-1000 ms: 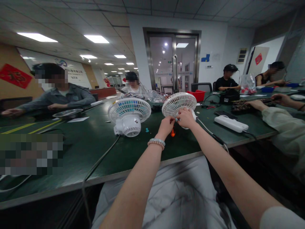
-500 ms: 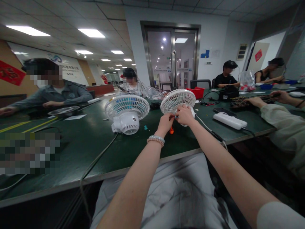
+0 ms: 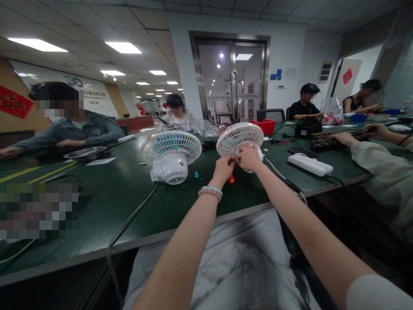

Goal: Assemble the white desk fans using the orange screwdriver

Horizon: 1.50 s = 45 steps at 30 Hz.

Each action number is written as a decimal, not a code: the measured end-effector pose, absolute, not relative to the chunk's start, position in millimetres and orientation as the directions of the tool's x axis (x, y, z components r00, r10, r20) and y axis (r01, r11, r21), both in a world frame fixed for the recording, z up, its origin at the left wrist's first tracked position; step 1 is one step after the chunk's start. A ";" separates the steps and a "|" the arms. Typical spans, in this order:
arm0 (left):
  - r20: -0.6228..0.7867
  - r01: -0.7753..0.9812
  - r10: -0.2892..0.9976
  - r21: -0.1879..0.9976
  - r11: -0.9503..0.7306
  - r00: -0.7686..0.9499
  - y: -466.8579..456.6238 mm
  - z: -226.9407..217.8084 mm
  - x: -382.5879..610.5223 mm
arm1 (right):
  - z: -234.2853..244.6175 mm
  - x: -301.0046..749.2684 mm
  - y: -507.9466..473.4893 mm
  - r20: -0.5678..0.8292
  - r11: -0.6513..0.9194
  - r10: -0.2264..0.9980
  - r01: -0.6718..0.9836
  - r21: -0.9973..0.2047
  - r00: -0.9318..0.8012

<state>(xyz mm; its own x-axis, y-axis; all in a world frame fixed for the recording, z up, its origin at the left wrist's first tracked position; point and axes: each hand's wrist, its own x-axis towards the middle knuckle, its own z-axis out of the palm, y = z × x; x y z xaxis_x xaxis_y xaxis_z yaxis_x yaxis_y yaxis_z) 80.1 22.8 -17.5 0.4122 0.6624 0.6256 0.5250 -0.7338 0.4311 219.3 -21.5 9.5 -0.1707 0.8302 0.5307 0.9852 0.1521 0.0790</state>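
Note:
Two small white fans stand on the dark green table [image 3: 129,206]. My right hand [image 3: 249,157] is closed around the back of the right fan [image 3: 239,137]. My left hand [image 3: 223,168], with a bead bracelet on its wrist, pinches a small tool whose orange handle [image 3: 231,178] shows below the fingers, held against the same fan. The left fan [image 3: 171,154] stands untouched with its back toward me, its grey cord [image 3: 135,213] running off the table's near edge. A tiny teal part [image 3: 196,175] lies between the fans.
A white power strip [image 3: 309,164] and a black phone [image 3: 300,151] lie to the right, near a co-worker's sleeve [image 3: 377,165]. A red bin [image 3: 267,125] sits behind the fans. A metal bowl [image 3: 84,153] lies far left. Other people sit around the table.
The view shifted slightly. My hands stay at the back of the right fan, with only small finger movement.

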 end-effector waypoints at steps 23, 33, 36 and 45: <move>0.633 0.523 0.674 0.453 -0.722 0.382 22.7 -18.7 80.5 | 9.8 217.5 -21.2 0.543 0.142 0.824 0.986 0.084 -0.165; 0.627 0.529 0.658 0.421 -0.737 0.417 20.0 -21.7 79.2 | 8.1 217.3 -23.5 0.522 0.132 0.840 0.989 0.069 -0.149; 0.619 0.515 0.647 0.414 -0.751 0.445 18.7 -24.7 76.6 | 6.9 217.7 -23.4 0.520 0.132 0.842 0.989 0.062 -0.145; 0.487 0.567 0.698 0.412 -0.713 0.524 10.2 -22.6 67.5 | 7.9 213.6 -23.5 0.530 0.137 0.836 0.989 0.051 -0.143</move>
<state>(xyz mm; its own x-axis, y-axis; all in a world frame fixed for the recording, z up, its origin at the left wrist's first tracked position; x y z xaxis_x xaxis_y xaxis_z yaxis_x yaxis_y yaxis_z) 67.5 10.2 -22.6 0.5244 0.6985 0.4869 0.5670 -0.7131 0.4123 213.6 -23.5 7.9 -0.1431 0.8356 0.5304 0.9892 0.1372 0.0508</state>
